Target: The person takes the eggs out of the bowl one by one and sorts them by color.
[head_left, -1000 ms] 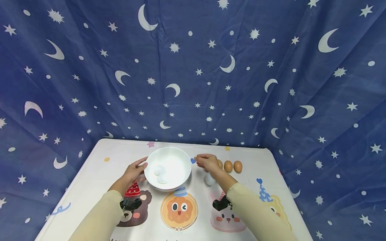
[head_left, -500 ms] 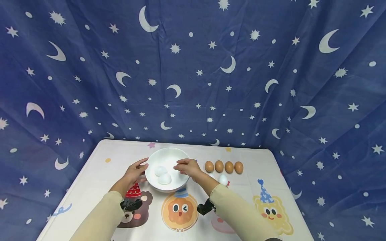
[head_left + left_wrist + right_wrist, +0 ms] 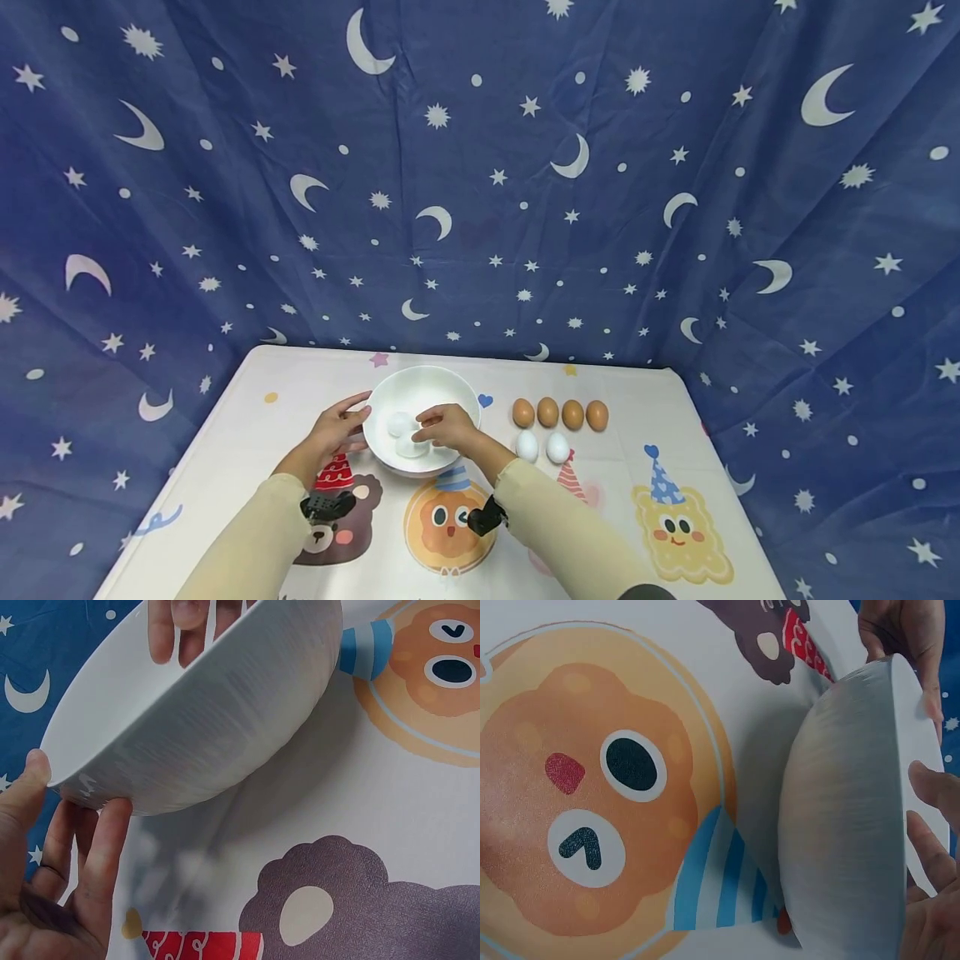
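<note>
A white bowl (image 3: 386, 387) stands at the middle of the table with two white eggs (image 3: 411, 445) inside. My left hand (image 3: 335, 429) grips its left rim; the left wrist view shows the thumb on the rim and the fingers against the outer wall below. Over the right side of the bowl, my right hand (image 3: 448, 428) reaches in with its fingertips close to the nearer egg. Whether they touch it I cannot tell. In the right wrist view, thumb and fingers (image 3: 930, 844) are spread apart inside the bowl, with nothing visible between them.
Several brown eggs (image 3: 547, 412) lie in a row right of the bowl. Two more white eggs (image 3: 557, 448) lie in front of that row. The white cloth (image 3: 300, 375) has printed cartoon figures. Behind the table hangs a blue curtain (image 3: 480, 208) with moons and stars.
My right hand has moved left from beside the brown eggs, across the bowl's right rim, to the white eggs inside. The left hand keeps its grip on the rim.
</note>
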Demonstrator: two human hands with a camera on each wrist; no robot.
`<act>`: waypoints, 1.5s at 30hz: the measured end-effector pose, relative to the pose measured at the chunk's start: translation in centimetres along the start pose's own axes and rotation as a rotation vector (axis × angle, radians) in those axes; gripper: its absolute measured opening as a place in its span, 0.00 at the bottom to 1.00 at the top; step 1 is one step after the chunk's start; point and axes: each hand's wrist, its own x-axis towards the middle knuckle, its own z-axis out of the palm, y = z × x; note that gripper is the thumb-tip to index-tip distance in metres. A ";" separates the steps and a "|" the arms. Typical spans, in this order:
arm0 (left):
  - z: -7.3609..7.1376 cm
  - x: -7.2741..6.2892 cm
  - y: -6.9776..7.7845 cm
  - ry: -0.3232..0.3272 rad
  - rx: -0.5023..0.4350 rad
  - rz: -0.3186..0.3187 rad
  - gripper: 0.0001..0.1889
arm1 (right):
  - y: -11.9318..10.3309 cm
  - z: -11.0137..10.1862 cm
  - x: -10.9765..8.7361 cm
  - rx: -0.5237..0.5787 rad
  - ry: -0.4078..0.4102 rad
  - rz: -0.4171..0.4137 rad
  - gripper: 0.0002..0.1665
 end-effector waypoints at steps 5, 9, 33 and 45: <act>0.0 0.0 0.1 0.007 -0.003 0.000 0.30 | 0.0 0.5 0.4 -0.050 0.013 -0.003 0.17; 0.0 -0.1 0.0 0.007 -0.006 0.002 0.29 | 0.1 1.0 0.6 -0.110 0.033 -0.008 0.16; 0.2 -0.1 -0.1 0.013 -0.020 -0.007 0.29 | 0.4 2.4 0.9 -0.368 0.010 -0.090 0.21; 0.2 0.0 -0.2 0.017 -0.015 -0.006 0.28 | 0.3 2.5 0.8 -0.381 0.015 -0.094 0.18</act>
